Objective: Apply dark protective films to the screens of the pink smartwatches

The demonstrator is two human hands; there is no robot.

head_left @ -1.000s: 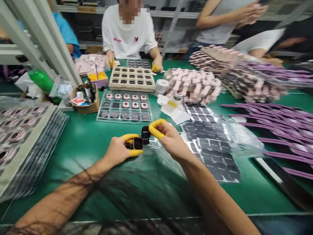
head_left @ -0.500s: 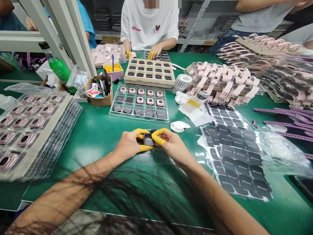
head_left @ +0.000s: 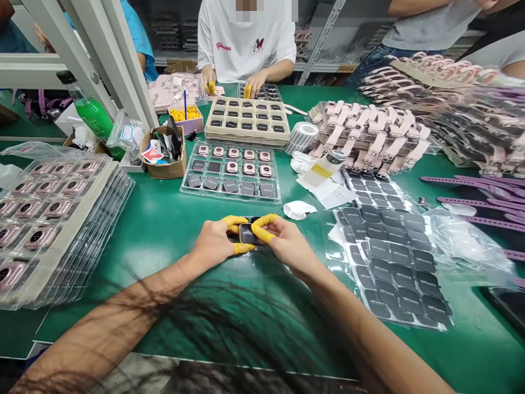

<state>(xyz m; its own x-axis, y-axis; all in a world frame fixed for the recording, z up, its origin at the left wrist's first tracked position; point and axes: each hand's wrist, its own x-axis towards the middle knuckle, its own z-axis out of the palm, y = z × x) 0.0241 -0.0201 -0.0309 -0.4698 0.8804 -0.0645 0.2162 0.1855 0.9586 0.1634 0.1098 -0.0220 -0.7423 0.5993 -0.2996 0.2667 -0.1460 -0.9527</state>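
Low over the green table, a smartwatch case [head_left: 246, 235] shows its dark face with pale lettering. My left hand [head_left: 217, 239] is closed on it, with yellow-sleeved thumb and finger at its near and far edges. My right hand [head_left: 283, 236] pinches at the right part of the face, also in yellow finger cots; its fingers hide that corner. Just beyond my hands lies a clear tray [head_left: 188, 192] of pink watch cases, some with dark square covers. Right of my hands is a sheet of dark printed film stickers [head_left: 396, 254].
Stacked trays of pink watches [head_left: 88, 241] rise at left. A cardboard box [head_left: 168, 167], a beige tray [head_left: 246, 134], a bottle with a yellow label [head_left: 324, 169] and crumpled paper [head_left: 299, 209] stand beyond. Pink straps [head_left: 369, 137] fill the right back. A co-worker [head_left: 246, 49] sits opposite.
My view has shifted slightly, so most things sit a little further left. Both hands keep their hold on the smartwatch case, with hardly any change in the fingers.
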